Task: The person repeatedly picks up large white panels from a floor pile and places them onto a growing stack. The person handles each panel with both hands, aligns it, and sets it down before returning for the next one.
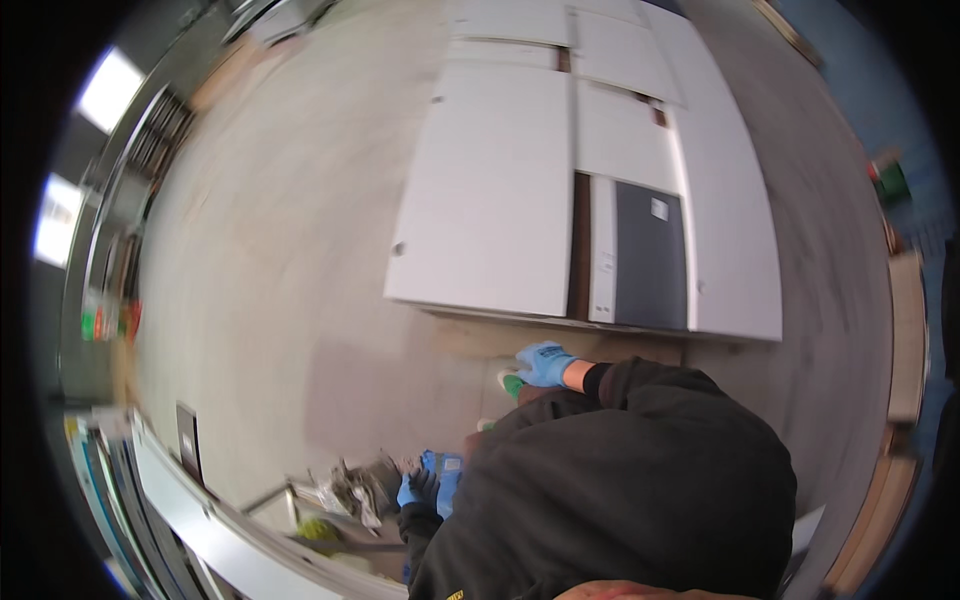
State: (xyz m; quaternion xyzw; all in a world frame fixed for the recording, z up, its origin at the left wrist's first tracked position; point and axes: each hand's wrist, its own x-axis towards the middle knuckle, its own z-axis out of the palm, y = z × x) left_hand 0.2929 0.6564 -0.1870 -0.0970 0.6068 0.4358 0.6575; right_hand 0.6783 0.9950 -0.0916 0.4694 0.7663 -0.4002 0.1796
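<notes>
My right hand (545, 364), in a blue glove, hangs just before the near edge of a large stack of white panels. Its fingers are loosely bent and a little apart, with nothing seen in them. My left hand (419, 489), in a blue glove with dark finger coating, is low at my left side. Right beside it lies a blue item with a pale label (447, 466); whether the fingers touch or grip it is too blurred to tell. A dark grey panel with a white label (650, 255) sits within the stack's near end.
Grey crumpled material (360, 490) and a yellow-green bundle (318, 533) lie on a low frame by my left hand. Panels (105, 490) stand upright in a rack at the left. Long boards (905, 340) lie along the right side. Concrete floor (270, 240) extends left of the stack.
</notes>
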